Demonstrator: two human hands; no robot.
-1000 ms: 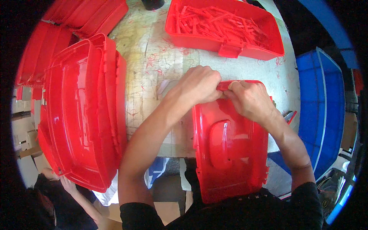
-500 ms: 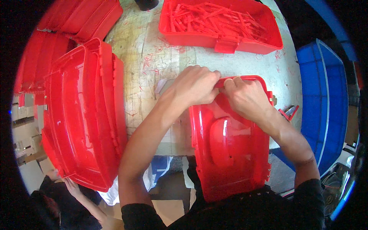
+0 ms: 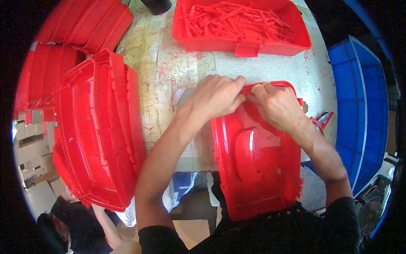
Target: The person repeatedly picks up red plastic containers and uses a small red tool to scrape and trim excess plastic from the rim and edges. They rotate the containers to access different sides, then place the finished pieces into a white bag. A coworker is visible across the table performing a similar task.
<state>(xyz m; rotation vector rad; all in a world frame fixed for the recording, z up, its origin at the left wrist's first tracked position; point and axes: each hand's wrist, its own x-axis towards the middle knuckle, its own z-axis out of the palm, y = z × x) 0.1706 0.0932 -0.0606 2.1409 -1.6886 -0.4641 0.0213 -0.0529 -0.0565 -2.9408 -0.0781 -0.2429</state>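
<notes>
A shiny red plastic toolbox lid (image 3: 270, 169), with a raised handle shape in its middle, lies lengthwise from the worktable down to my body. At its far rim my left hand (image 3: 220, 96) is closed, fingers curled and thumb tip against the edge. My right hand (image 3: 277, 102) is closed on the same rim just to the right, knuckles up. The two hands almost meet. Whatever small piece may be between the fingertips is hidden. Beside the lid's right edge lie cutters with red handles (image 3: 322, 122).
A red box (image 3: 203, 45) of loose red plastic strips stands at the far side of the worktable (image 3: 169, 114). Stacked red lids (image 3: 95, 139) are on the left, a blue crate (image 3: 359, 110) on the right. A black cup (image 3: 157, 6) stands far left; another person (image 3: 82, 224) is lower left.
My hands stay at the lid's far rim, with the right fingers slightly shifted. The whole view has moved a little. The other person's arm has moved beneath the stacked lids.
</notes>
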